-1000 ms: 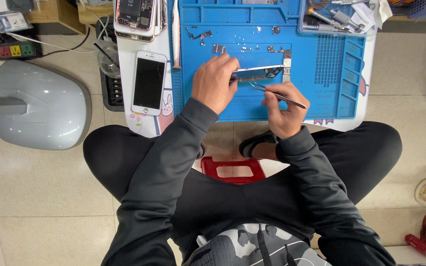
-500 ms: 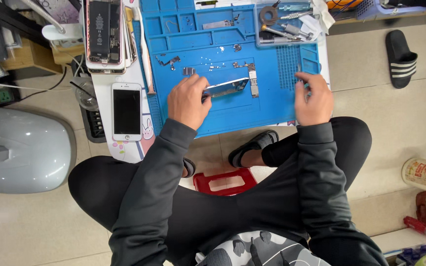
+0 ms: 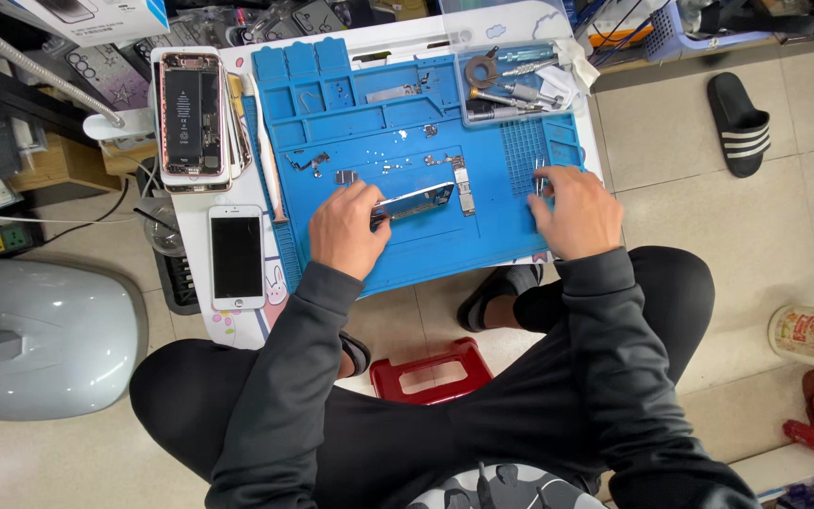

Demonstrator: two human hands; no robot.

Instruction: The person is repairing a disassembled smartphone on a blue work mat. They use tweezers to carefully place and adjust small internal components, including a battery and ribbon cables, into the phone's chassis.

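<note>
Item one: our left hand (image 3: 349,229), fingers closed on the near left end of a silver phone frame (image 3: 414,201) lying on the blue repair mat (image 3: 407,250). Item two: our right hand (image 3: 574,209), fingertips together on thin tweezers (image 3: 539,175) at the mat's ridged right edge. Between them, a small circuit board (image 3: 463,189) just right of the frame. Far right: clear tray of tools (image 3: 511,85). Left of the mat: white phone (image 3: 237,256), and farther off an opened phone (image 3: 190,115).
</note>
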